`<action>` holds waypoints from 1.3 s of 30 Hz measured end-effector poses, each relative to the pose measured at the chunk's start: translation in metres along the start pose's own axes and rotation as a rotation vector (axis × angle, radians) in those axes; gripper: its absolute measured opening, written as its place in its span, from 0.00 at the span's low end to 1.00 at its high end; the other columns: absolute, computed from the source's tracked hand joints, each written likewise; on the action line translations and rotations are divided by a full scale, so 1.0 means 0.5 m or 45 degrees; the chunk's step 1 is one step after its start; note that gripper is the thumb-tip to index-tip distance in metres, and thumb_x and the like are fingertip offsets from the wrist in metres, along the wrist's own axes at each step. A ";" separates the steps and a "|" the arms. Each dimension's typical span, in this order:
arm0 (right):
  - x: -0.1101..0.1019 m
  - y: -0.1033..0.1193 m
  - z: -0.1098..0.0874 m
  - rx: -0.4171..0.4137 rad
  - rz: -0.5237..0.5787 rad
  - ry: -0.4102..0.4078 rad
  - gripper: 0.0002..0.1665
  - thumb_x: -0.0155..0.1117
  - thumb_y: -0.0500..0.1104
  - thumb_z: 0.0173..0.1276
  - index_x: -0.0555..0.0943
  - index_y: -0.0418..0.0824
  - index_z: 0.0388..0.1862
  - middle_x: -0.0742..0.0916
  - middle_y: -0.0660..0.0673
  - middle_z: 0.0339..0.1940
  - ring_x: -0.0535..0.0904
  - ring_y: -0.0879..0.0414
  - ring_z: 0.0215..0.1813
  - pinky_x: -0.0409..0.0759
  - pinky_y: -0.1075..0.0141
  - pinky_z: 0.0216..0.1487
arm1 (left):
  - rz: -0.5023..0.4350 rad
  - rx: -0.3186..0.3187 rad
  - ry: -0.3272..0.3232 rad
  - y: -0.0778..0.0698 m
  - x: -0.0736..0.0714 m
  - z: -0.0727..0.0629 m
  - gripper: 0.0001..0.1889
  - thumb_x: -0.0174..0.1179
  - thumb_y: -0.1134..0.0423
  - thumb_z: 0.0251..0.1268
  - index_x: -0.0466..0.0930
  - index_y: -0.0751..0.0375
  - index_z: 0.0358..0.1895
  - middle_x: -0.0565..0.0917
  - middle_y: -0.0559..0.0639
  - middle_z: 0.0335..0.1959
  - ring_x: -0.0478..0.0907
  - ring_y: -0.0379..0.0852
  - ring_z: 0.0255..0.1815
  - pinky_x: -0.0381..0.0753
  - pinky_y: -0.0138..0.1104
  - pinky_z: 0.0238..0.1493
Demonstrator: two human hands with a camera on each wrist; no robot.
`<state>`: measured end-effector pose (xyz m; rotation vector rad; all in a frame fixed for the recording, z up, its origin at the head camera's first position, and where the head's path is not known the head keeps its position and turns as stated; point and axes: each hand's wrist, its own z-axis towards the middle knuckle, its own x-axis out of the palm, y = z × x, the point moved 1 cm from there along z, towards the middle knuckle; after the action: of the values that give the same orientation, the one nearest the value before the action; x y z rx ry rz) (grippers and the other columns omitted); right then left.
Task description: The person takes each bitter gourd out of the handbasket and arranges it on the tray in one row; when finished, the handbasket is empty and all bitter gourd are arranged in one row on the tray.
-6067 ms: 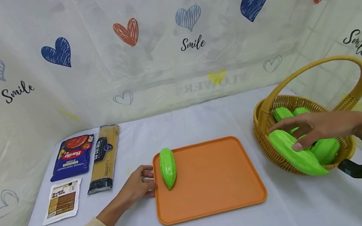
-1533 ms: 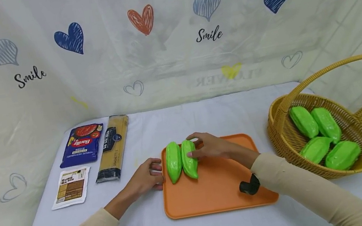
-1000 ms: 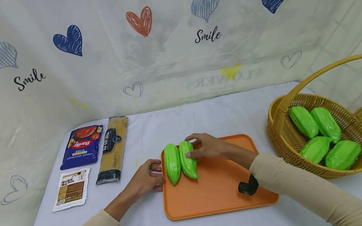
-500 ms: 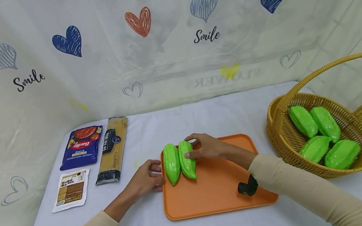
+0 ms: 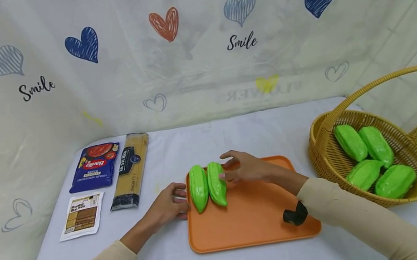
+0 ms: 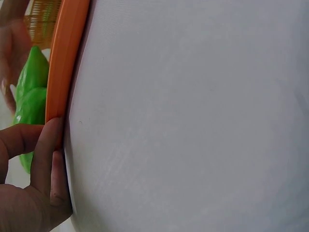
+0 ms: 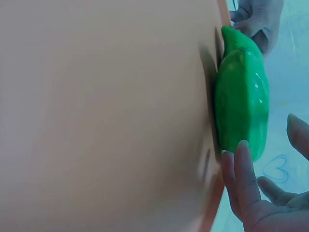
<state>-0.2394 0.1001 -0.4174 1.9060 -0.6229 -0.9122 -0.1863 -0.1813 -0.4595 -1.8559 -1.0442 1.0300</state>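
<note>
Two shiny green, ridged pieces that look like star fruit lie side by side on the left part of the orange tray (image 5: 247, 215), points toward the person. The left one (image 5: 199, 189) is near the rim; the right one (image 5: 216, 186) lies beside it. My right hand (image 5: 246, 169) is just right of that second fruit, thumb and fingers spread. In the right wrist view its fingertips (image 7: 244, 147) overlap the fruit's end; contact is unclear. My left hand (image 5: 165, 205) holds the tray's left rim, its fingers bent against the edge (image 6: 60, 63) in the left wrist view.
A wicker basket (image 5: 320, 152) with a tall handle stands at the right, holding several more green star fruit (image 5: 350, 143). At the left lie a blue Barilla packet (image 5: 94, 167), a spaghetti pack (image 5: 130, 170) and a white-brown pouch (image 5: 82, 215). A printed curtain (image 5: 199, 72) hangs behind.
The right hand has brought a star fruit from the basket to the tray, beside the first. In the last half second its fingers have loosened and drawn slightly right. The left hand stays put.
</note>
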 end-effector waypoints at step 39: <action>-0.249 -0.017 -0.306 -0.323 -0.207 0.358 0.28 0.55 0.32 0.75 0.67 0.41 0.73 0.81 0.46 0.62 0.82 0.50 0.56 0.85 0.64 0.53 | 0.037 -0.027 -0.031 -0.005 0.005 0.002 0.34 0.66 0.73 0.57 0.67 0.62 0.69 0.75 0.58 0.55 0.79 0.50 0.48 0.90 0.38 0.38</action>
<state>-0.1912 0.2723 -0.3337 1.8272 -0.1774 -0.7636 -0.1870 -0.1780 -0.4581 -1.8852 -1.0490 1.0644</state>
